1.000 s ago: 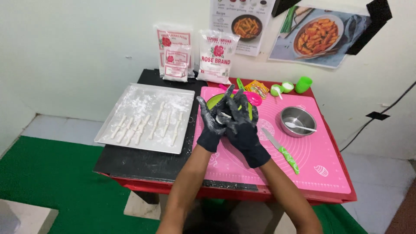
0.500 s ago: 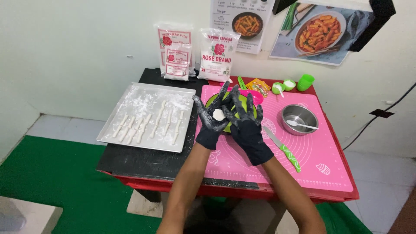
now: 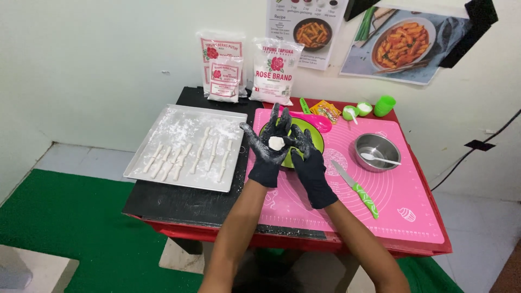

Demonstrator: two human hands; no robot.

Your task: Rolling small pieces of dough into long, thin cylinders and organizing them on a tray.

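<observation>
Hands opened since half second ago: left hand [image 3: 269,149] now cups dough ball [image 3: 277,143] on open palm, right hand [image 3: 305,147] beside, empty. Rolling step; next probably needs gentle even pressure.

Past your hands stands a plain white wall [image 3: 108,49]; two food pictures [image 3: 404,43] hang on it, up and to the right of your hands; below your arms is a low red table [image 3: 429,252]; the floor [image 3: 65,157] is pale tile, with a green mat [image 3: 59,228] down to the left.
</observation>
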